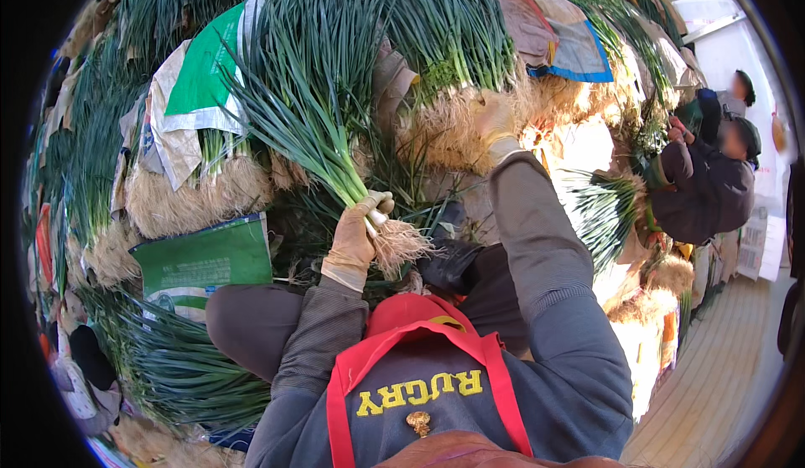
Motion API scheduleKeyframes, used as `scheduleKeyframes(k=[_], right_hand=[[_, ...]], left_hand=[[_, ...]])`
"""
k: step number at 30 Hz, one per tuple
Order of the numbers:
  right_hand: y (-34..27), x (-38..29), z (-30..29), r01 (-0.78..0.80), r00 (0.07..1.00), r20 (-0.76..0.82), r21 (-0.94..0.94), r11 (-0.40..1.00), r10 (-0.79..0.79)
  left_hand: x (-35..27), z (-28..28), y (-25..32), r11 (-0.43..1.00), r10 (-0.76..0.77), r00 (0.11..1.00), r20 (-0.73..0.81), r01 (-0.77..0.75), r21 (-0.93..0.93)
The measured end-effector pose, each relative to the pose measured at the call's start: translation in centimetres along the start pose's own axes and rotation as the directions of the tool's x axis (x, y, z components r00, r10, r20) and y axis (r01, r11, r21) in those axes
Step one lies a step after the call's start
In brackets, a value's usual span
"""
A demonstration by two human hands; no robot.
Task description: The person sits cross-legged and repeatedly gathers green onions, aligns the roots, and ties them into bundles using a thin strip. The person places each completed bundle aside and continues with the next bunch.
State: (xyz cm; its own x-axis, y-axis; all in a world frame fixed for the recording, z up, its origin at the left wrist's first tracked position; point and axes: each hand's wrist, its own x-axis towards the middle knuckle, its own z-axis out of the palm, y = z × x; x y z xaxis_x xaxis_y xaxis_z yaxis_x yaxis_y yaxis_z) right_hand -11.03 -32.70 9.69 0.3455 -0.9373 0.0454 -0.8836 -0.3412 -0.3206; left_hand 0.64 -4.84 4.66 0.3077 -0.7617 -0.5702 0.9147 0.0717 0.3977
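Observation:
In a pale glove, my left hand [357,235] is closed around the white stems of a bunch of green onions [336,160]. Its fibrous roots hang out beside my fingers, and the long leaves fan towards the upper left. My right hand [495,117], gloved too, reaches forward to the roots of a large pile of green onions [453,40]. Its fingers touch the root side of that pile; whether they grip a stem cannot be made out. A red apron [415,317] covers my lap between my bent legs.
Rooted onion bundles partly covered by a green and white sack [207,65] stand front left. A green sack [207,260] lies by my left knee, near more leaves [195,367]. Two people [704,178] sit at the right, above a plank floor [717,367].

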Motion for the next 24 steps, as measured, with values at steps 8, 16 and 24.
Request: scheduleKeyframes(k=[8, 16, 24], right_hand=[[-5.4, -9.6, 0.4, 0.239, 0.911, 0.034, 0.770, 0.592, -0.412], [-3.8, -18.3, 5.0, 0.165, 0.717, 0.406, 0.691, 0.704, -0.567], [-4.4, -11.8, 7.8, -0.513, 0.757, 0.641, 0.704, 0.490, -0.129]], left_hand=[[0.3, 0.5, 0.7, 0.984, 0.123, 0.990, 0.072, -0.131, 0.117], [-0.3, -2.1, -1.3, 0.956, 0.123, 0.992, 0.000, -0.119, 0.269], [-2.0, -2.1, -1.0, 0.970, 0.016, 0.998, 0.064, -0.031, 0.240]])
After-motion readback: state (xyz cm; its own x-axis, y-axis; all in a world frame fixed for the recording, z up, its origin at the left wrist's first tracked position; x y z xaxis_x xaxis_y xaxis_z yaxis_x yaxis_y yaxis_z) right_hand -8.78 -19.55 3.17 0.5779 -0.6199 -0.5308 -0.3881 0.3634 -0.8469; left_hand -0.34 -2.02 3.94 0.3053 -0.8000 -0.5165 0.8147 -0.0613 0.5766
